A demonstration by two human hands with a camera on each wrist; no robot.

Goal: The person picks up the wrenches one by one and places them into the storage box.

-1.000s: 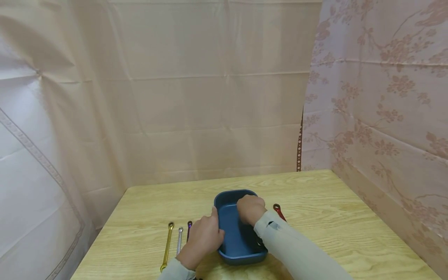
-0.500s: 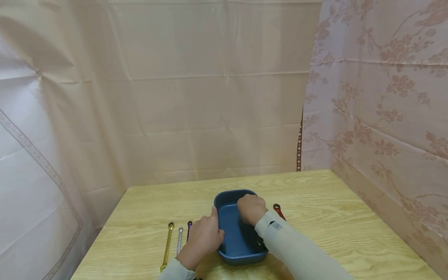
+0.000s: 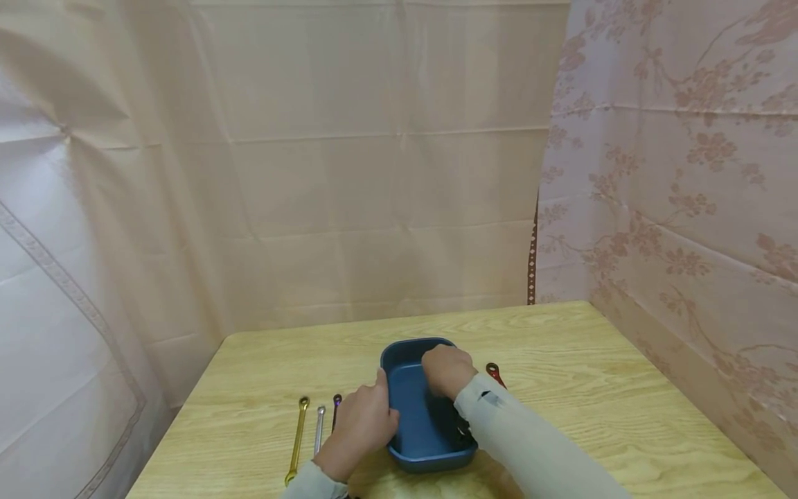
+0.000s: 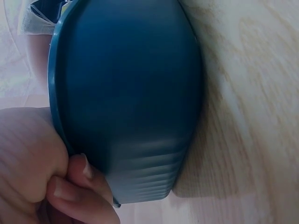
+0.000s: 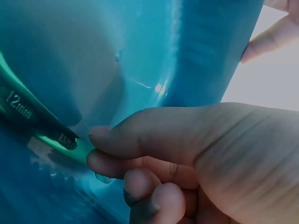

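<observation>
On the wooden table [image 3: 561, 388], near its front edge, the blue tray [image 3: 411, 416] is sitting with its long side running away from you. Your left hand [image 3: 364, 423] is gripping the tray's left rim: the wrist view is showing the thumb on the inside and the curled fingers [image 4: 88, 186] pressing against the outer wall of the tray [image 4: 131, 102]. Your right hand [image 3: 445, 371] is reaching down inside the tray near its far end. The right wrist view is showing this hand [image 5: 187, 158] pinching a green wrench [image 5: 28, 116] between thumb and curled fingers; the wrench is stamped "12mm" and is lying low against the tray's inner wall [image 5: 140, 46]. Whether its far end is touching the tray floor, you cannot tell from these views.

Left of the tray, three wrenches are lying side by side on the table, roughly parallel, ring ends pointing away from you: a gold wrench [image 3: 297, 436] outermost, a silver wrench [image 3: 319, 428] next, and a purple wrench [image 3: 337, 409] just beside your left hand. Right of the tray, a red wrench [image 3: 495, 374] is lying partly hidden behind your right sleeve [image 3: 530, 450]. Pink cloth [image 3: 374, 173] is hanging behind and to both sides of the table.
</observation>
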